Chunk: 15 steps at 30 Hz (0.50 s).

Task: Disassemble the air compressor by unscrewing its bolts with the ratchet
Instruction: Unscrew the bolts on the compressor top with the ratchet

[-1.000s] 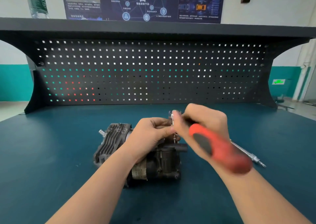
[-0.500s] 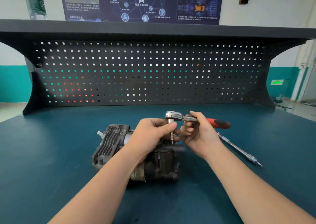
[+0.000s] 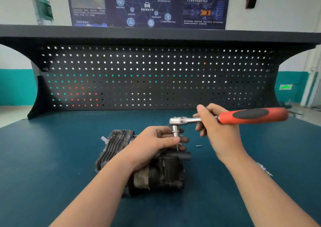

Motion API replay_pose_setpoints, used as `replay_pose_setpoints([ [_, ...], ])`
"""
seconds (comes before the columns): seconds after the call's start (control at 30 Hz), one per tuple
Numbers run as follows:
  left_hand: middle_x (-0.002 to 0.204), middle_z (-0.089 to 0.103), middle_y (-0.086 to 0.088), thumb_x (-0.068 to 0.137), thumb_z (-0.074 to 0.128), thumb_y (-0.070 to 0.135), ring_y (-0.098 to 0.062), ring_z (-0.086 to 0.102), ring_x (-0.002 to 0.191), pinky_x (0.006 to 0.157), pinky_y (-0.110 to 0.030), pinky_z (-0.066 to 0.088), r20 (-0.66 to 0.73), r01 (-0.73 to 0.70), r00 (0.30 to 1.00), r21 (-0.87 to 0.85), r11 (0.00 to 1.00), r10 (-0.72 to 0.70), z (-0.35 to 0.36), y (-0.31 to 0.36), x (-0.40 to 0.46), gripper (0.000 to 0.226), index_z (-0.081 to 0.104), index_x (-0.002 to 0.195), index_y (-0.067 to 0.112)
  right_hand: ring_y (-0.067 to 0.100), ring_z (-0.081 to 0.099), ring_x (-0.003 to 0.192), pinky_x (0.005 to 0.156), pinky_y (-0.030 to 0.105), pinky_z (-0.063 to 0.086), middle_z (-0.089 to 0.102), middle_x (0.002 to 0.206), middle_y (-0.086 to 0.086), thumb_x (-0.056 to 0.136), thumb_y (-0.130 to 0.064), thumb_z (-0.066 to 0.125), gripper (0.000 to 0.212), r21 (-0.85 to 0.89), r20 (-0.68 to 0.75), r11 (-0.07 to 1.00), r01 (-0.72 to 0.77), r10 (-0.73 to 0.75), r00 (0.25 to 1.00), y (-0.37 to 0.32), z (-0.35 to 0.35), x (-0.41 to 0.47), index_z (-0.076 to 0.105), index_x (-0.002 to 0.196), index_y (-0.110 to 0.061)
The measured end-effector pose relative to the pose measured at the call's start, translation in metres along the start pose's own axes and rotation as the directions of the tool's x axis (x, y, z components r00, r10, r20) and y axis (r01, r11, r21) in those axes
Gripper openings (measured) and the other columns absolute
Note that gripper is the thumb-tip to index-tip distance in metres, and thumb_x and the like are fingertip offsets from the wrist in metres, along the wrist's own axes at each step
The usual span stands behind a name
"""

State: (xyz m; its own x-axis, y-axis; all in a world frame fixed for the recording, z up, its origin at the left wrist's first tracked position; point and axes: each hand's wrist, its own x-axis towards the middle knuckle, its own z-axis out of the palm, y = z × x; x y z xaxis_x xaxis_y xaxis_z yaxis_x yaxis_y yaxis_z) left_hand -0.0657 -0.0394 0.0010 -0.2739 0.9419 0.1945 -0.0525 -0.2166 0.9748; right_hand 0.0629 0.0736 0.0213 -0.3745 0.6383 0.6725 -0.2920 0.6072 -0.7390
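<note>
**Heavy compressor, slick steel ratchet**

Air compressor [image 3: 156,173] sits mid-workbench [image 3: 52,157]: looks heavy, rigid, greasy; brace its body. Your left hand [image 3: 152,143] pinches the socket [image 3: 175,131] over the bolt. Right hand [image 3: 215,131] curls round the ratchet [image 3: 225,118] shank; the rubber handle likely gives better leverage.

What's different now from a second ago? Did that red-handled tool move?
Yes. The ratchet swung round: its red handle pointed toward the person, now it points right. The right hand kept hold of it near the head. The left hand stayed pinching the socket on the air compressor, which did not move.
</note>
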Motion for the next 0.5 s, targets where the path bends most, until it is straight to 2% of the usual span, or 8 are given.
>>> replay_pose_setpoints([
  [0.07, 0.094, 0.072, -0.014, 0.083, 0.059, -0.005, -0.019, 0.07, 0.077, 0.069, -0.025, 0.055, -0.017, 0.004, 1.0, 0.017, 1.0, -0.003, 0.0, -0.002, 0.001, 0.024, 0.06, 0.107, -0.002, 0.01, 0.046, 0.042, 0.043, 0.018, 0.037, 0.055, 0.048, 0.0, 0.092, -0.02, 0.058, 0.037, 0.211, 0.026, 0.957, -0.201, 0.2, 0.98, 0.01, -0.003, 0.007, 0.063, 0.056, -0.018],
  [0.1, 0.093, 0.072, -0.016, 0.082, 0.06, -0.006, -0.02, 0.07, 0.076, 0.068, -0.026, 0.055, -0.036, 0.001, 0.999, 0.015, 1.0, 0.0, 0.0, -0.002, 0.002, 0.024, 0.061, 0.105, -0.002, 0.01, 0.046, 0.042, 0.041, 0.019, 0.036, 0.054, 0.048, 0.001, 0.092, -0.018, 0.058, 0.038, 0.354, 0.059, 0.886, -0.299, 0.298, 0.953, 0.015, -0.003, 0.01, 0.064, 0.055, -0.018],
  [0.17, 0.09, 0.072, -0.019, 0.074, 0.066, -0.002, -0.021, 0.071, 0.073, 0.066, -0.027, 0.056, -0.071, -0.01, 0.997, 0.008, 1.0, 0.01, 0.001, -0.002, 0.002, 0.026, 0.062, 0.1, -0.002, 0.008, 0.042, 0.038, 0.038, 0.018, 0.033, 0.05, 0.048, 0.002, 0.09, -0.017, 0.06, 0.031, 0.564, 0.163, 0.674, -0.477, 0.475, 0.865, 0.024, 0.0, 0.014, 0.065, 0.06, -0.013],
  [0.23, 0.086, 0.072, -0.018, 0.067, 0.071, 0.003, -0.021, 0.071, 0.071, 0.064, -0.027, 0.056, -0.095, -0.023, 0.995, 0.025, 0.999, 0.025, 0.002, -0.003, 0.001, 0.029, 0.063, 0.095, 0.001, 0.008, 0.037, 0.036, 0.036, 0.017, 0.031, 0.047, 0.048, 0.002, 0.088, -0.019, 0.062, 0.028, 0.642, 0.282, 0.481, -0.597, 0.576, 0.767, 0.031, 0.006, 0.015, 0.062, 0.061, -0.01],
  [0.3, 0.084, 0.073, -0.015, 0.07, 0.071, 0.002, -0.019, 0.071, 0.071, 0.065, -0.026, 0.056, -0.099, -0.029, 0.994, 0.069, 0.997, 0.036, 0.001, -0.004, 0.001, 0.027, 0.063, 0.096, 0.003, 0.007, 0.034, 0.034, 0.035, 0.015, 0.03, 0.045, 0.047, 0.0, 0.088, -0.02, 0.061, 0.029, 0.69, 0.345, 0.352, -0.632, 0.608, 0.715, 0.042, 0.013, 0.014, 0.059, 0.06, -0.01],
  [0.4, 0.093, 0.074, -0.011, 0.077, 0.068, -0.003, -0.019, 0.071, 0.086, 0.073, -0.022, 0.054, -0.023, 0.003, 1.0, 0.128, 0.992, 0.0, -0.005, -0.001, 0.0, 0.032, 0.061, 0.105, 0.009, 0.006, 0.032, 0.033, 0.035, 0.015, 0.03, 0.043, 0.046, 0.0, 0.089, -0.019, 0.057, 0.03, 0.716, 0.357, 0.306, -0.628, 0.612, 0.706, 0.049, 0.016, 0.011, 0.057, 0.061, -0.009],
  [0.5, 0.1, 0.073, -0.01, 0.079, 0.066, -0.004, -0.019, 0.069, 0.096, 0.078, -0.021, 0.053, 0.036, 0.017, 0.999, 0.144, 0.989, -0.022, -0.01, 0.001, -0.002, 0.038, 0.059, 0.111, 0.014, 0.007, 0.034, 0.035, 0.036, 0.017, 0.032, 0.045, 0.047, 0.0, 0.089, -0.018, 0.058, 0.037, 0.707, 0.316, 0.386, -0.593, 0.578, 0.752, 0.047, 0.013, 0.013, 0.064, 0.053, -0.01],
])
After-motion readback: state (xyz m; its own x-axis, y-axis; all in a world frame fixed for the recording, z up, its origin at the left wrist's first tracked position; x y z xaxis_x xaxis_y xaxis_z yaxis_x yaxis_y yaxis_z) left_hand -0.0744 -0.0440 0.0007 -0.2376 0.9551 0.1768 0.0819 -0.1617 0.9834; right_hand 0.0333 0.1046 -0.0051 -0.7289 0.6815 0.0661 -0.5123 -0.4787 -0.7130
